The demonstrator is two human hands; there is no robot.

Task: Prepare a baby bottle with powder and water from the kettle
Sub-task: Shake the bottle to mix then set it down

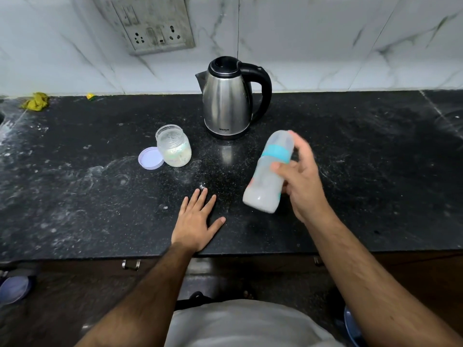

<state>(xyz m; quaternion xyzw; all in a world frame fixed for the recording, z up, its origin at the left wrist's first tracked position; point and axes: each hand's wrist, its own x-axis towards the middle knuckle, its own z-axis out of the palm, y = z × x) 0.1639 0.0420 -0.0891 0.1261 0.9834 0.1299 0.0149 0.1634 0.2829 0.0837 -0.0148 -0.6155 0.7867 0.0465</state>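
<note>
Right hand (302,181) fingers clamped on tilted, blurred baby bottle (266,174); left hand (196,221) fingers spread flat on counter (100,196).

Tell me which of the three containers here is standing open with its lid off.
The powder jar: its lilac lid lies beside it. The kettle is closed, and the baby bottle is capped.

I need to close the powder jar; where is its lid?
In the head view, the lilac lid lies flat on the black counter, touching the open powder jar on its left, left of the kettle.
</note>
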